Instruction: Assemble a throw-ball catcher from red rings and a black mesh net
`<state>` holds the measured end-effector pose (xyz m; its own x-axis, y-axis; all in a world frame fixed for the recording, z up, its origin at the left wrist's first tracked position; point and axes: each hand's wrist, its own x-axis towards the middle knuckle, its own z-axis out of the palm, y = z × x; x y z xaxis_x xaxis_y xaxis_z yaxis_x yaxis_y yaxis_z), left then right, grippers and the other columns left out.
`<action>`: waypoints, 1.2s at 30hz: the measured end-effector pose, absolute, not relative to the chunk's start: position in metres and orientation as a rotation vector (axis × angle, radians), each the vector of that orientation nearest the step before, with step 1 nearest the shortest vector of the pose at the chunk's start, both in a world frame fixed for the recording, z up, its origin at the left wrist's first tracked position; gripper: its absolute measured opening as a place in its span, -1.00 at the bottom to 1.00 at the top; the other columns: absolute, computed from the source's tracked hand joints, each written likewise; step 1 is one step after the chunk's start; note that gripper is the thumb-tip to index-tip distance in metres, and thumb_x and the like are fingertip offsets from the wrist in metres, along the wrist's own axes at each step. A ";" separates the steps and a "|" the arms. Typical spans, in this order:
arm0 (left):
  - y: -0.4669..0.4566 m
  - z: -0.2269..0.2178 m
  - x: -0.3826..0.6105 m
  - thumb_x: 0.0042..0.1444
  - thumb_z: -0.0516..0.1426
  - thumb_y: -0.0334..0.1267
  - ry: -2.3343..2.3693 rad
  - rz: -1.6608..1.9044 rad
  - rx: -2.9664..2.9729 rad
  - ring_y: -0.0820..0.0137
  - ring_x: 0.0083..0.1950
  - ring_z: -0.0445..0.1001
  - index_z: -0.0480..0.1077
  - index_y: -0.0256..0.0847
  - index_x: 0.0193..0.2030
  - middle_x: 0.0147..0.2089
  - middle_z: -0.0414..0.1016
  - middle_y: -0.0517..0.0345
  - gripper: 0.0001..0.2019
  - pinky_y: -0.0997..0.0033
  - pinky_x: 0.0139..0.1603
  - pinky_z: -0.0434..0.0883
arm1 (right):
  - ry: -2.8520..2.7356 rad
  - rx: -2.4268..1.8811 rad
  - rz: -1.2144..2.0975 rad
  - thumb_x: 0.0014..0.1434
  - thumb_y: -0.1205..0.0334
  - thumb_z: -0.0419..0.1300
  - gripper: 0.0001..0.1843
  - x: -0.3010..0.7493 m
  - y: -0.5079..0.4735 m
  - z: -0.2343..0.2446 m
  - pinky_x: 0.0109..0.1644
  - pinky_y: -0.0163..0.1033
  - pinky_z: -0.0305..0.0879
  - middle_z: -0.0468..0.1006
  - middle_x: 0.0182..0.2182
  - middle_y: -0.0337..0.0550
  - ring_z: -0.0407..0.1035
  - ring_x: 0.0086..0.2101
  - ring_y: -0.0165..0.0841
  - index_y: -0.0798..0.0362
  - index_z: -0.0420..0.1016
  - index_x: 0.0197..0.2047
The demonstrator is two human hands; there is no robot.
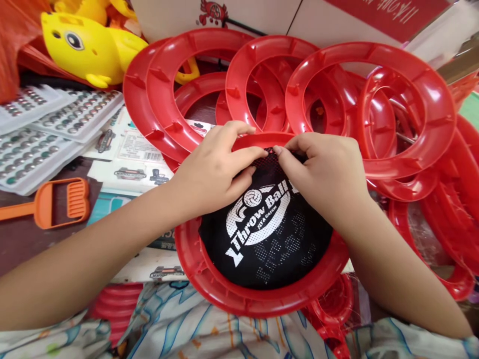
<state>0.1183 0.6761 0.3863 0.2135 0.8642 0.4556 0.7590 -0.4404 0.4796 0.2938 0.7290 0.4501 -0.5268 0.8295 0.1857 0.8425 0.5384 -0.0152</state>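
A red plastic ring (262, 299) rests on my lap, filled by a black mesh net (269, 234) printed with "Throw Ball" in white. My left hand (219, 167) and my right hand (325, 174) meet at the ring's far rim. Both pinch the top edge of the mesh with fingers curled, thumbs close together, pressing it against the rim.
Several empty red rings (374, 104) lie piled behind and to the right. A yellow toy (90, 45) sits at the top left, trays of button batteries (41, 129) and an orange plastic scoop (60, 202) to the left. Cardboard boxes (262, 15) stand at the back.
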 end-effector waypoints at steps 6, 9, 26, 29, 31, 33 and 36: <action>0.677 0.387 0.117 0.20 0.04 -0.31 1.544 1.076 2.310 0.08 0.22 0.35 0.44 -0.19 0.03 0.18 0.36 -0.13 -0.71 -0.06 0.27 0.29 | -2.493 -1.308 0.071 0.21 0.25 0.17 -0.83 0.311 0.719 0.457 -0.41 -0.28 0.22 0.60 -0.44 -0.18 0.38 -0.52 -0.42 0.08 0.60 -0.22; 0.676 0.388 0.116 0.19 0.05 -0.30 1.537 1.057 2.275 0.06 0.23 0.34 0.44 -0.17 0.07 0.20 0.35 -0.15 -0.68 -0.05 0.30 0.26 | -2.400 -1.352 0.073 0.19 0.25 0.21 -0.86 0.317 0.718 0.459 -0.44 -0.29 0.22 0.59 -0.45 -0.21 0.38 -0.53 -0.42 0.06 0.60 -0.25; 0.674 0.386 0.117 0.21 0.05 -0.26 1.529 1.014 2.351 -0.06 0.18 0.33 0.40 -0.13 0.21 0.17 0.32 -0.22 -0.57 -0.18 0.23 0.28 | -2.577 -1.387 -0.140 0.20 0.33 0.10 -0.79 0.313 0.727 0.461 -0.27 -0.20 0.25 0.54 -0.50 -0.15 0.40 -0.45 -0.33 0.11 0.57 -0.37; 0.674 0.386 0.116 0.21 0.06 -0.29 1.531 0.986 2.389 -0.02 0.20 0.32 0.40 -0.07 0.21 0.21 0.30 -0.15 -0.58 -0.15 0.23 0.29 | -2.610 -1.402 -0.196 0.20 0.34 0.08 -0.77 0.311 0.728 0.463 -0.23 -0.17 0.27 0.54 -0.50 -0.13 0.42 -0.42 -0.29 0.11 0.56 -0.36; 0.674 0.384 0.116 0.21 0.06 -0.29 1.539 0.983 2.402 -0.02 0.21 0.30 0.39 -0.03 0.21 0.23 0.28 -0.12 -0.58 -0.15 0.24 0.29 | -2.641 -1.407 -0.225 0.21 0.33 0.07 -0.76 0.311 0.728 0.463 -0.24 -0.16 0.26 0.53 -0.49 -0.11 0.41 -0.41 -0.28 0.11 0.56 -0.35; 0.675 0.383 0.115 0.21 0.06 -0.28 1.540 0.976 2.416 -0.04 0.22 0.30 0.39 -0.02 0.22 0.24 0.26 -0.14 -0.57 -0.16 0.23 0.28 | -2.676 -1.408 -0.268 0.23 0.31 0.05 -0.74 0.310 0.727 0.462 -0.27 -0.17 0.25 0.53 -0.49 -0.09 0.41 -0.41 -0.27 0.11 0.56 -0.34; 0.676 0.381 0.115 0.22 0.05 -0.28 1.507 0.978 2.445 -0.07 0.23 0.28 0.39 -0.03 0.23 0.25 0.23 -0.19 -0.57 -0.17 0.22 0.29 | -2.718 -1.409 -0.381 0.28 0.27 0.01 -0.70 0.310 0.725 0.459 -0.31 -0.18 0.22 0.55 -0.43 -0.05 0.44 -0.38 -0.24 0.13 0.56 -0.32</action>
